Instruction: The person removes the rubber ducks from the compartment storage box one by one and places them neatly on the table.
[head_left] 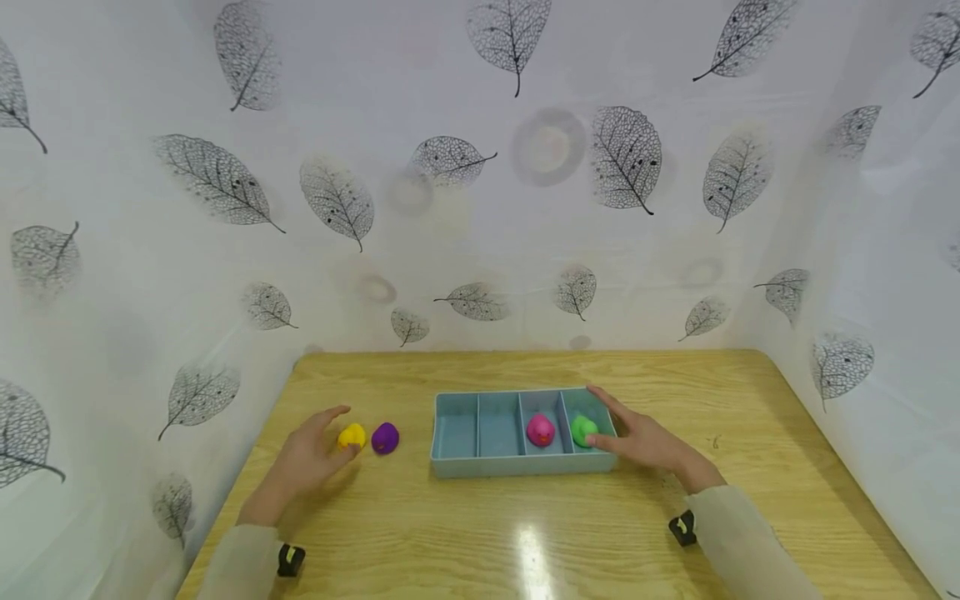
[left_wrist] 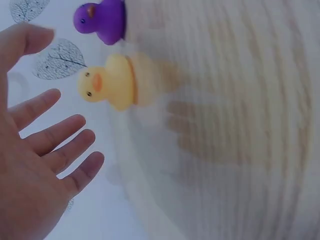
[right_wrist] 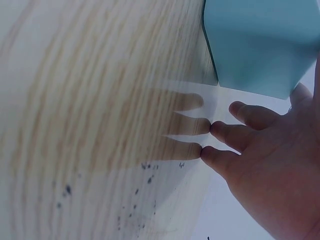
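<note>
Left hand [head_left: 309, 457], fingers [left_wrist: 60, 131] spread wide and holding nothing, beside a small yellow rubber duck [head_left: 351, 435] on the wooden table [head_left: 480, 533]; right hand [head_left: 648, 442], fingers straight, resting against a pale blue four-compartment plastic tray [head_left: 480, 462].

We see our left hand [head_left: 311, 454] hovering just left of the tray [head_left: 450, 467], palm turned inward, fingers [left_wrist: 55, 135] straight and spread, thumb raised, gripping nothing. Our right hand [head_left: 647, 442] lies at the tray's right end, fingers extended along its rim, thumb toward the front wall. Both forearms, in pale sleeves, angle in from the near side of the tray.
</note>
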